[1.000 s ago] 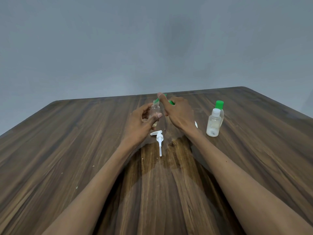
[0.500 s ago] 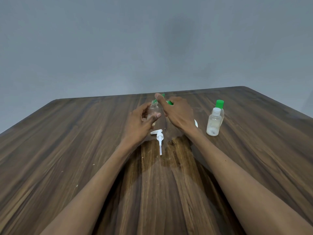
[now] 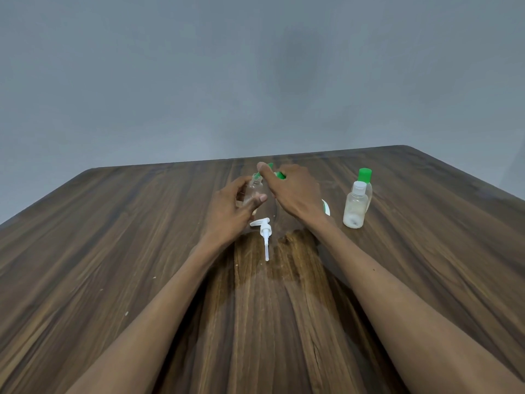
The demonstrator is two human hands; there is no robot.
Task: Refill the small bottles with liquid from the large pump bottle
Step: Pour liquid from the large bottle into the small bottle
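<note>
Bottle (image 3: 253, 191) upright (neck up) between hands (image 3: 227, 211).

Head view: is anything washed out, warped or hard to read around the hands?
Head view: soft even light, no harsh glare; wide-angle lens bows the brown wooden table edges; the small clear plastic bottle in the left hand nearly vanishes against the wood; the right hand covers the green cap.

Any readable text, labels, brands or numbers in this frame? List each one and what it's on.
None can be read.
White-capped bottle: clear, no print visible.
Green-capped bottle behind it: mostly hidden, no label shows.
Small bottle held in the left hand: clear, no text.
Pump head lying on the table: plain white.
White and green strip beside the right hand: perhaps a label, too hidden to read.
</note>
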